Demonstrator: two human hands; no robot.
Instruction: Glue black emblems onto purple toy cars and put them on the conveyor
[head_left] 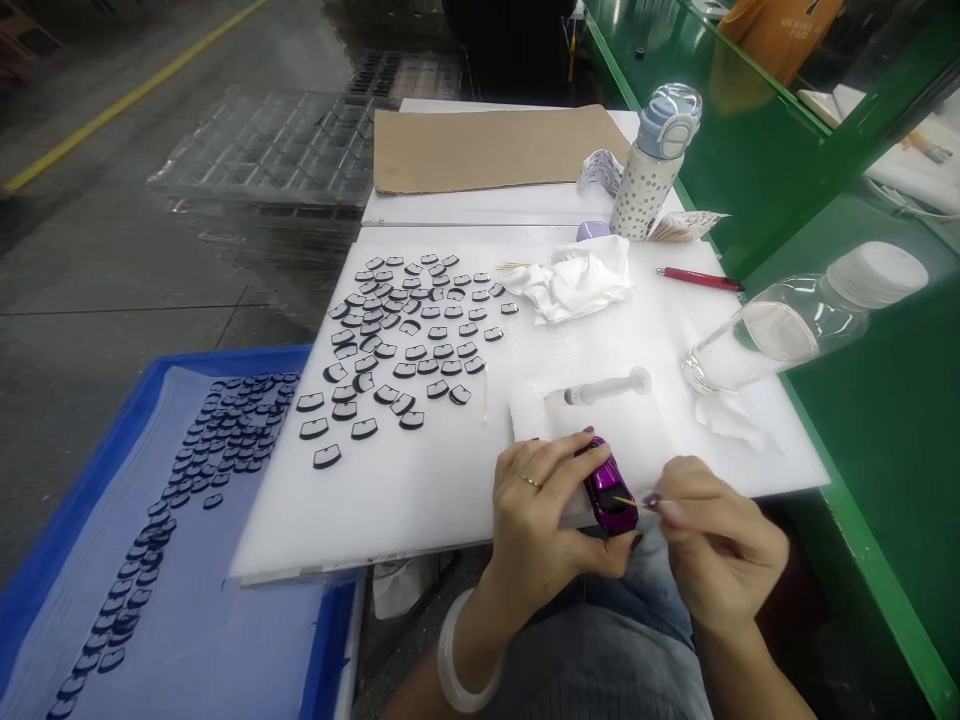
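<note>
A small glossy purple toy car [609, 490] is held at the table's front edge by my left hand [541, 510], thumb at its near end and fingertips at its far end. My right hand [716, 540] pinches a thin wooden stick [634, 502], whose tip is at the car's dark window. Just beyond the car lies a clear syringe [607, 386] on a white foam sheet [652, 430]. Many small dark curved pieces [415, 353] with pale tops are spread over the left half of the white table [450, 480]. A cotton swab [485, 393] lies beside them.
Crumpled white tissue [574, 280], a red pen [699, 279], a dotted drinking bottle [649, 180] and a clear bottle [795, 320] stand or lie behind and right. A blue tray [161, 375] with more dark pieces is lower left. Cardboard [487, 150] lies at the back.
</note>
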